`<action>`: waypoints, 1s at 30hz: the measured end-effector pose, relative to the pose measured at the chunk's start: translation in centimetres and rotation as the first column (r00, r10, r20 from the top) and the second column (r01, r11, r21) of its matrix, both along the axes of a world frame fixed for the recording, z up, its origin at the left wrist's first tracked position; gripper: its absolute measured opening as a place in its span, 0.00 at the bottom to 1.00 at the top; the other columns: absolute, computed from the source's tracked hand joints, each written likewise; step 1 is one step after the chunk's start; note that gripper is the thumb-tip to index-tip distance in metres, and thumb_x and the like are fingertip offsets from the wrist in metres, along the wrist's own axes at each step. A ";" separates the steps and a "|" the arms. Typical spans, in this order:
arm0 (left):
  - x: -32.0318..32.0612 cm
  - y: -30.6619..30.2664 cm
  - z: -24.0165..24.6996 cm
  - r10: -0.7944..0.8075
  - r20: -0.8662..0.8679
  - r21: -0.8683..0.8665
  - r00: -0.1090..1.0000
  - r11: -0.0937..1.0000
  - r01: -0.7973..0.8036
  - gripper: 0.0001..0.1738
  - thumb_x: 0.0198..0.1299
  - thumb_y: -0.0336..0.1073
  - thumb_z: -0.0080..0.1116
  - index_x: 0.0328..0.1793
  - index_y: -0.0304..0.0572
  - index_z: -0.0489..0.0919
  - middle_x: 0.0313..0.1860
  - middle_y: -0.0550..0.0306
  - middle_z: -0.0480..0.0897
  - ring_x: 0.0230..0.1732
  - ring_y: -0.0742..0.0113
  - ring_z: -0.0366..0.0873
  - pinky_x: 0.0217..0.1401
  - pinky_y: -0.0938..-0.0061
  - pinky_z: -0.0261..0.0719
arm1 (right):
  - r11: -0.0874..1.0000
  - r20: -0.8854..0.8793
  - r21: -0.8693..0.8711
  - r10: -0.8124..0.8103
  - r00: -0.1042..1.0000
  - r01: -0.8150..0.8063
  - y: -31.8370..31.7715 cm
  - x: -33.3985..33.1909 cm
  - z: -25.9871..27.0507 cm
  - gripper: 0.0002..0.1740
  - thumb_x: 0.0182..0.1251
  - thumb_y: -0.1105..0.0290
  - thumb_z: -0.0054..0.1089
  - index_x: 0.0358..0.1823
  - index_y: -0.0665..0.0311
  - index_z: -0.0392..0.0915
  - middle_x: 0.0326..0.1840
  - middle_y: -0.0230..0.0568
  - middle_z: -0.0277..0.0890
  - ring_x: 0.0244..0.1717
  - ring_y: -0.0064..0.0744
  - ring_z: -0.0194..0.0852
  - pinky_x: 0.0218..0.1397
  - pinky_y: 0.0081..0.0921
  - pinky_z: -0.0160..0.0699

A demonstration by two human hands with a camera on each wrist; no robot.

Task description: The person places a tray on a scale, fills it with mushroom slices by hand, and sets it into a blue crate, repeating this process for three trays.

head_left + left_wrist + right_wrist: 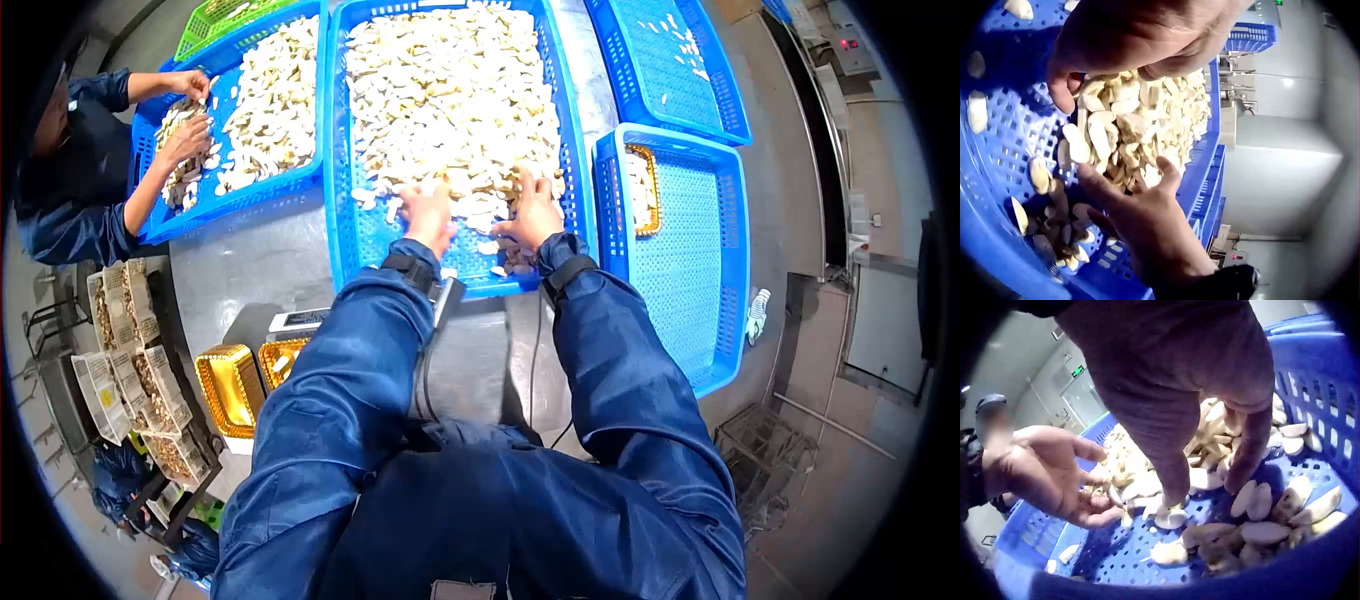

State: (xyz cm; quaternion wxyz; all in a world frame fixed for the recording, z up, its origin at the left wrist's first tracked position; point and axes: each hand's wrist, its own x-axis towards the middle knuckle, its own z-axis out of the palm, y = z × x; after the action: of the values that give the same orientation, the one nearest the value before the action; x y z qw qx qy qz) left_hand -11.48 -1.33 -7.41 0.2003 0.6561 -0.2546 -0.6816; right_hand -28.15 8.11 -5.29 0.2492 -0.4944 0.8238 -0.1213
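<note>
You seem to be sorting, your left hand (428, 217) and right hand (538, 213) loose-fingered against the pale slices (450, 95) in the blue basket (345, 240) at upper centre; the next move likely calls for a light pinch.

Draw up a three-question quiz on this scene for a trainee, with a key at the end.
1. True or false: the camera wearer's left hand and right hand are in two different crates.

2. Multiple choice: in the head view, what colour is the small tray inside the nearer right-hand crate?
A) green
B) gold
C) white

3. Count: in the head view, how many hands are at the pale slices in the crates?

Key:
1. False; both are in the blue middle crate.
2. B.
3. Four: the wearer's two, and two of the other person at the picture's left.
</note>
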 end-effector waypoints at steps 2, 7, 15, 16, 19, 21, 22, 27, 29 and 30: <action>-2.3 1.2 1.0 -0.085 -0.153 0.044 0.985 0.995 0.093 0.27 0.75 0.48 0.55 0.75 0.61 0.61 0.67 0.51 0.69 0.63 0.49 0.69 0.57 0.37 0.76 | 0.997 0.120 -0.076 0.008 0.993 0.001 -0.7 0.5 -0.2 0.70 0.40 0.64 0.91 0.84 0.53 0.50 0.72 0.65 0.58 0.69 0.69 0.70 0.72 0.49 0.80; -5.7 2.4 1.1 -0.122 -0.372 0.086 0.920 0.983 0.165 0.23 0.78 0.44 0.53 0.73 0.49 0.64 0.64 0.48 0.76 0.59 0.49 0.79 0.49 0.52 0.85 | 0.973 0.212 -0.202 0.157 0.965 -0.114 -0.5 0.1 -0.7 0.57 0.44 0.72 0.81 0.80 0.56 0.60 0.70 0.66 0.64 0.65 0.69 0.74 0.70 0.48 0.80; -0.4 4.1 11.2 -0.154 -0.515 -0.188 0.843 0.980 0.064 0.21 0.81 0.34 0.49 0.72 0.41 0.58 0.66 0.41 0.74 0.65 0.55 0.79 0.65 0.63 0.83 | 0.924 0.105 -0.364 0.169 0.980 -0.121 0.6 5.2 9.6 0.34 0.61 0.72 0.73 0.71 0.60 0.74 0.61 0.56 0.72 0.58 0.54 0.79 0.63 0.42 0.82; 1.6 4.8 12.6 -0.143 -0.531 -0.219 0.835 0.975 0.027 0.20 0.81 0.35 0.49 0.71 0.41 0.59 0.65 0.42 0.75 0.64 0.56 0.79 0.64 0.63 0.83 | 0.910 0.144 -0.396 0.192 0.971 -0.121 0.9 7.1 11.4 0.34 0.61 0.73 0.72 0.71 0.58 0.73 0.62 0.58 0.71 0.59 0.59 0.80 0.62 0.45 0.84; 8.3 6.6 17.5 -0.150 -0.541 -0.343 0.827 0.938 -0.054 0.17 0.84 0.37 0.48 0.69 0.41 0.60 0.63 0.44 0.78 0.63 0.58 0.81 0.64 0.64 0.84 | 0.828 0.168 -0.533 0.303 0.938 -0.172 1.8 12.9 15.7 0.33 0.62 0.75 0.70 0.70 0.54 0.72 0.66 0.62 0.68 0.52 0.64 0.83 0.53 0.48 0.88; 13.4 8.8 19.3 -0.078 -0.503 -0.341 0.861 0.933 -0.114 0.17 0.84 0.40 0.48 0.69 0.42 0.61 0.65 0.44 0.78 0.64 0.59 0.81 0.67 0.65 0.81 | 0.829 0.231 -0.518 0.375 0.898 -0.213 2.8 17.7 16.6 0.32 0.63 0.75 0.69 0.69 0.53 0.72 0.67 0.63 0.68 0.51 0.66 0.84 0.53 0.50 0.87; 16.0 9.9 19.5 -0.041 -0.492 -0.351 0.870 0.923 -0.155 0.17 0.84 0.39 0.47 0.69 0.42 0.61 0.65 0.45 0.77 0.64 0.59 0.81 0.67 0.64 0.81 | 0.811 0.255 -0.533 0.427 0.868 -0.242 3.5 20.0 16.9 0.31 0.64 0.75 0.68 0.69 0.54 0.72 0.67 0.64 0.68 0.50 0.67 0.84 0.52 0.51 0.87; 27.6 14.5 18.1 0.024 -0.354 -0.288 0.935 0.948 -0.133 0.15 0.84 0.39 0.45 0.70 0.44 0.63 0.65 0.51 0.76 0.61 0.64 0.81 0.61 0.67 0.84 | 0.806 0.452 -0.497 0.557 0.696 -0.322 6.3 29.5 14.9 0.33 0.63 0.74 0.70 0.70 0.58 0.70 0.68 0.62 0.65 0.55 0.66 0.81 0.56 0.49 0.86; 31.8 14.4 15.7 -0.158 -0.193 -0.236 0.968 0.965 0.110 0.18 0.83 0.41 0.50 0.69 0.44 0.64 0.60 0.52 0.78 0.51 0.68 0.84 0.51 0.71 0.84 | 0.783 0.380 -0.485 0.589 0.713 -0.389 6.8 31.5 12.9 0.32 0.62 0.74 0.72 0.68 0.59 0.72 0.66 0.58 0.69 0.56 0.65 0.82 0.57 0.49 0.86; 33.3 14.4 14.2 -0.234 -0.147 -0.272 0.961 0.944 0.188 0.18 0.81 0.41 0.54 0.68 0.43 0.66 0.54 0.54 0.79 0.43 0.73 0.84 0.44 0.75 0.82 | 0.775 0.361 -0.471 0.605 0.710 -0.421 7.0 32.2 11.9 0.31 0.62 0.74 0.71 0.68 0.59 0.74 0.65 0.57 0.71 0.57 0.63 0.81 0.59 0.48 0.85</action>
State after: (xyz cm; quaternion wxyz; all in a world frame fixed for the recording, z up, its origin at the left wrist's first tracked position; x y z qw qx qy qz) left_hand 21.82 13.07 6.83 0.2306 0.5303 -0.3903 -0.7165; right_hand 4.04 15.15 6.57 0.3814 -0.6953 0.5221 -0.3139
